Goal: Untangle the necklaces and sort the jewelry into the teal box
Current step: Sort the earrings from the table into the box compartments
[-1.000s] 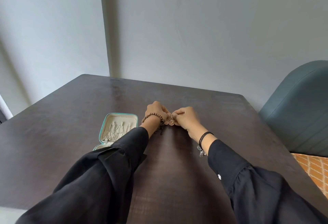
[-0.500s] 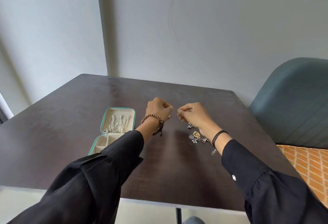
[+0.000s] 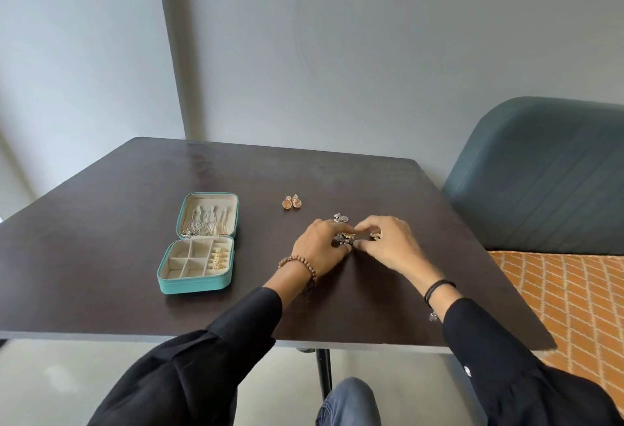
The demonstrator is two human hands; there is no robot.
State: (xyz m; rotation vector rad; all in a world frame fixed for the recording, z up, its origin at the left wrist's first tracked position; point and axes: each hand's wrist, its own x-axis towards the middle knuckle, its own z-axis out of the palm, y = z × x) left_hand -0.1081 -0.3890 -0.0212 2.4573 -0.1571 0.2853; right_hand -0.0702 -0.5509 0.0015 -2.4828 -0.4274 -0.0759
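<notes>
Our left hand (image 3: 319,246) and right hand (image 3: 385,245) meet, fingers clamped on a jewelry clump (image 3: 345,239) on the counter (image 3: 135,223); the open teal box (image 3: 194,285) lies well left of our fingers.

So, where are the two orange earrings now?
In the head view the earrings lie on the table, right of the teal box and beyond the left hand, touching neither.

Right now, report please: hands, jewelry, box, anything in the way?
The left hand and right hand pinch the jewelry cluster. Open box to their left. Loose earring pair beyond the hands; path to box clear.
</notes>
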